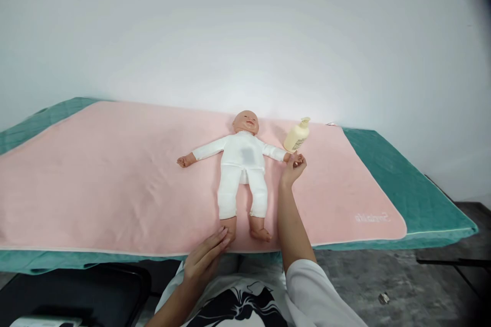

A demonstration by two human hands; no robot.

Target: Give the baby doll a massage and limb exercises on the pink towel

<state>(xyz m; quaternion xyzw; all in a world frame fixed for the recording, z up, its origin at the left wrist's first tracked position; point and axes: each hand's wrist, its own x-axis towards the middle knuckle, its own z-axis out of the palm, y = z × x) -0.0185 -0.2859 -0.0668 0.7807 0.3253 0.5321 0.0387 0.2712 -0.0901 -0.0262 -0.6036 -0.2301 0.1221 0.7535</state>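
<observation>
A baby doll (pixel 243 153) with a white cloth body lies on its back on a pink mat (pixel 153 179), arms spread and legs toward me. There is a grey patch on its chest. My right hand (pixel 293 169) is closed around the doll's hand at the right, fingers curled. Just beyond it stands a pale yellow pump bottle (pixel 296 136) with dark lettering. My left hand (pixel 207 255) rests at the mat's near edge, fingers stretched out, the tips against the doll's left-side foot (pixel 229 226), which they partly cover.
The mat lies over a green quilted cover (pixel 402 184) that shows at both sides and along the front edge. A pale wall (pixel 245 36) rises right behind. A black chair (pixel 76 291) is below at left, with a white object on it. A small object (pixel 383 298) lies on the grey floor.
</observation>
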